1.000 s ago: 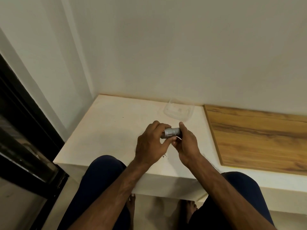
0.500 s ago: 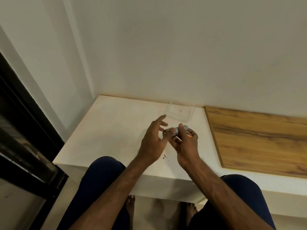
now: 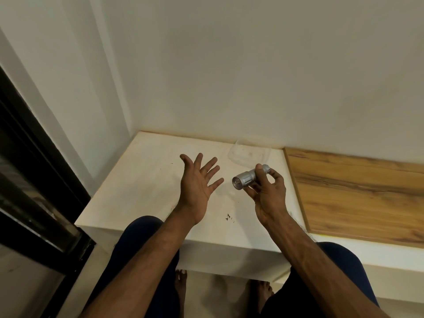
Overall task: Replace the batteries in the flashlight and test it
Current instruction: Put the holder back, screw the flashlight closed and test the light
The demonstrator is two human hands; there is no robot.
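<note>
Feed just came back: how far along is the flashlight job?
Looks reassembled: the silver flashlight is in one piece, gripped in the right hand, lens aimed at the spread, empty left hand. That suggests testing is underway. No glow shows on the palm, so a working light remains unconfirmed. The clear container sits behind.

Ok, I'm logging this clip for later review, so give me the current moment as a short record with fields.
left hand: open, palm up, fingers spread, empty
right hand: gripping the flashlight
flashlight: silver, held above the ledge, lens end facing the open palm
beam: cannot tell whether it is lit
clear plastic container: on the white ledge by the wall
wooden panel: right of the ledge
</note>
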